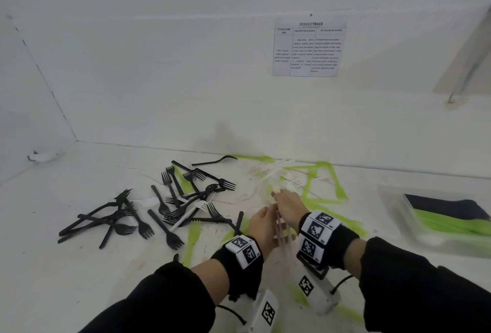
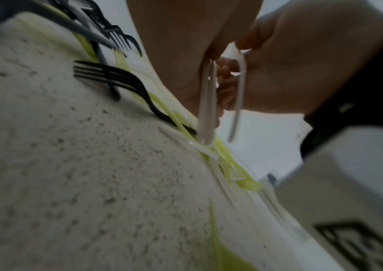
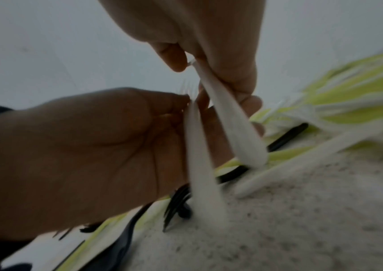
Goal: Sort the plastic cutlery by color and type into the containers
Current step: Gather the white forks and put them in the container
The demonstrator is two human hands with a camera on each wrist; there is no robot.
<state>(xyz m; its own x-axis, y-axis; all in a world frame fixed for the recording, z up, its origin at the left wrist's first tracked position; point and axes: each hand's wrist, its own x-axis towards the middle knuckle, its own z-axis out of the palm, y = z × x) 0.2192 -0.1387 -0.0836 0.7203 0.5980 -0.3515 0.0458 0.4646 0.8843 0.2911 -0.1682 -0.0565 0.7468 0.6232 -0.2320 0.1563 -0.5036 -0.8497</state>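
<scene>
White forks [image 3: 203, 165] (two visible): both hands pinching.

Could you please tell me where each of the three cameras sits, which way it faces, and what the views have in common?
Head: worn on the head, looking forward and down at the table, black forks and container; both forearms and the left hand and right hand show.
Left wrist: low under the left hand, looking along it over the tabletop; the right hand shows too.
Right wrist: under the right hand, facing the left hand.
Shared: both wrist views show each hand pinching white cutlery handles.
</scene>
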